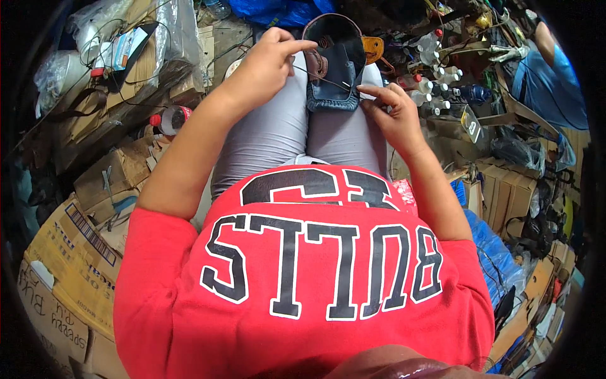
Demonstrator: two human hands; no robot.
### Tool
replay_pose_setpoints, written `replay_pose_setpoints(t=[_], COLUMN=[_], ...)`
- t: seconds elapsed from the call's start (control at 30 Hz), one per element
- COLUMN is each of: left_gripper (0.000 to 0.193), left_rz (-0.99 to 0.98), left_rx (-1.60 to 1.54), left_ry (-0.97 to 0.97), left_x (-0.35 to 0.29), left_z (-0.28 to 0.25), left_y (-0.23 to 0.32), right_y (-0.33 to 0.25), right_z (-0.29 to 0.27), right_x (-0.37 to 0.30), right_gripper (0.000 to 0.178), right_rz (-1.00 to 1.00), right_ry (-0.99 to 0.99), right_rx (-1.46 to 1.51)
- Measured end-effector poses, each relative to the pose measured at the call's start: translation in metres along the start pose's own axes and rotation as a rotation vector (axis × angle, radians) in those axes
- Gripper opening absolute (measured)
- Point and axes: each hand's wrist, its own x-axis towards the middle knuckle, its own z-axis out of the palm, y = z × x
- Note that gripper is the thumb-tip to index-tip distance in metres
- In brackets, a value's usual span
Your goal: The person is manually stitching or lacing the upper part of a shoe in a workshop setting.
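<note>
Single head-worn fisheye view, aimed steeply down at the wearer's lap [303,132]; near range, clutter bending toward the rim.

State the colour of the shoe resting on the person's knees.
Dark blue shoe with a black interior, seen in the head view.

Left of the person's red shirt [303,278] lie flattened tan cardboard boxes [69,265] with dark print and a barcode label [91,235]; up-left of the shirt, a red-labelled plastic bottle [169,119]; right of it, upright brown cartons [508,189]; above these, white red-capped bottles [432,88].
</note>
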Motion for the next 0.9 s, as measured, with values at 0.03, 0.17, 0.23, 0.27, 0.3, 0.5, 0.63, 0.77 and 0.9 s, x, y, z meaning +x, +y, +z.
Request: replay_pose_setpoints(t=[0.03, 0.17, 0.23, 0.27, 0.3, 0.5, 0.63, 0.77, 0.9], left_gripper=[0.044, 0.047, 0.049, 0.051, 0.043, 0.019, 0.02, 0.02, 0.021], left_rz=[-0.031, 0.1, 0.103, 0.103, 0.12, 0.302, 0.294, 0.199, 0.195], left_rx=[-0.042, 0.106, 0.136, 0.159, 0.146, 0.694, 0.658, 0.337, 0.412], left_ry=[-0.049, -0.083, -0.065, -0.04, -0.017, -0.01, 0.093, -0.043, -0.056], left_x=[-0.006, -0.018, -0.028, -0.03, -0.03, -0.023, -0.012, -0.005, -0.004], left_z=[-0.003, 0.004, 0.013, 0.018, 0.021, 0.021, 0.024, 0.025, 0.026], left_y=[0.007, 0.023, 0.027, 0.027, 0.026, 0.017, 0.011, 0.003, 0.0], right_y=[-0.001, 0.0, -0.002, -0.003, -0.004, 0.012, 0.021, 0.023, 0.024], right_z=[0.006, 0.014, 0.014, 0.013, 0.013, -0.006, -0.022, -0.028, -0.031], right_x=[-0.005, -0.01, -0.012, -0.013, -0.014, 0.002, 0.02, 0.032, 0.04], right_gripper=[0.026, 0.029, 0.03, 0.031, 0.032, 0.032, 0.038, 0.037, 0.034], right_rz=[-0.054, -0.193, -0.253, -0.239, -0.225, -0.095, -0.074, -0.031, 0.01], right_ry=[0.086, 0.199, 0.21, 0.18, 0.149, -0.045, -0.174, -0.276, -0.323], right_rx=[-0.064, -0.274, -0.364, -0.393, -0.422, -0.187, -0.124, -0.065, -0.065])
